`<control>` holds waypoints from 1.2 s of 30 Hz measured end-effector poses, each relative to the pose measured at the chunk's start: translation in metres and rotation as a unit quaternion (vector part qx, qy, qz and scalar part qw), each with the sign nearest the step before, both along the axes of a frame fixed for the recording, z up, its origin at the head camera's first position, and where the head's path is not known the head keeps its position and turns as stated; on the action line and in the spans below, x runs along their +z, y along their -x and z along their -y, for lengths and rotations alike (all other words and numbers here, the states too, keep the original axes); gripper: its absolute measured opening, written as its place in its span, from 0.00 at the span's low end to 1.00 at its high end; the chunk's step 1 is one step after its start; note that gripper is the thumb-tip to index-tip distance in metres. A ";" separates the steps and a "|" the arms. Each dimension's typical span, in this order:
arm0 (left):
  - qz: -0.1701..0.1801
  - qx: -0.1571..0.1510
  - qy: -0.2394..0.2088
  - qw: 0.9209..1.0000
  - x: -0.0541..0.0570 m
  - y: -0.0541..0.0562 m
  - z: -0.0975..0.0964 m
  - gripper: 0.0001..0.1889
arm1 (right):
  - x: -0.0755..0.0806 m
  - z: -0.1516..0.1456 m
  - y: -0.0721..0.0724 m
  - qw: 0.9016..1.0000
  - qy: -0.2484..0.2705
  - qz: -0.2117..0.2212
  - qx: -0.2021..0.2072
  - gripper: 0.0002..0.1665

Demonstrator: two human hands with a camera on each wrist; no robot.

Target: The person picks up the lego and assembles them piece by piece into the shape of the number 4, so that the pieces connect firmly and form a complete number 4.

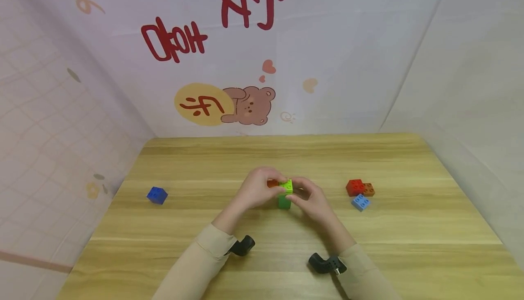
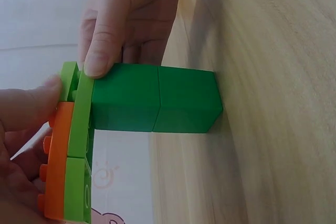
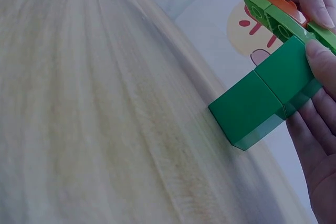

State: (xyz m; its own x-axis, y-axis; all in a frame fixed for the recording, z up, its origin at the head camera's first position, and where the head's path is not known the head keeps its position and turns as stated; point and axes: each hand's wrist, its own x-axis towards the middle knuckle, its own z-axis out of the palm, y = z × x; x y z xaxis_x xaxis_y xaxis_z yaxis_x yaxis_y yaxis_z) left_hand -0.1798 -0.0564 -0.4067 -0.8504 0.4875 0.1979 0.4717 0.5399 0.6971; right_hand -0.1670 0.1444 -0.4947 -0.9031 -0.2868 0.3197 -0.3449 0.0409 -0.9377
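Observation:
Two dark green building bricks (image 2: 157, 98) stand stacked on the table, partly visible between the hands in the head view. Light green bricks (image 2: 80, 114) sit across their top and jut out to the left. An orange brick (image 2: 60, 156) lies over that overhang, beside a small light green brick (image 2: 67, 81) on the same level. My left hand (image 1: 260, 190) pinches this upper layer, thumb on the small light green brick. My right hand (image 1: 314, 200) grips the upper dark green brick, its thumb at the joint with the light green layer.
A blue brick (image 1: 157, 195) lies apart at the left of the wooden table (image 1: 184, 254). To the right sit a red brick (image 1: 355, 187), a brown brick (image 1: 369, 189) and a light blue brick (image 1: 360, 202), close together. Printed cloth (image 1: 335, 54) hangs behind the table.

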 end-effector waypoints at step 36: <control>-0.026 0.008 0.030 0.999 -0.001 -0.004 -0.001 0.10 | 0.005 0.001 -0.003 1.000 0.015 0.004 0.007 0.20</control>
State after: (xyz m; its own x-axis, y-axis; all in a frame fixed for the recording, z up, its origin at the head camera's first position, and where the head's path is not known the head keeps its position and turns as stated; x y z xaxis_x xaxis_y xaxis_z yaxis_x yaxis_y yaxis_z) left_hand -0.1755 -0.0557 -0.4078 -0.8474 0.4861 0.2134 0.4979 0.5882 0.6373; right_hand -0.1645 0.1429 -0.4899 -0.9017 -0.2900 0.3207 -0.3373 0.0078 -0.9414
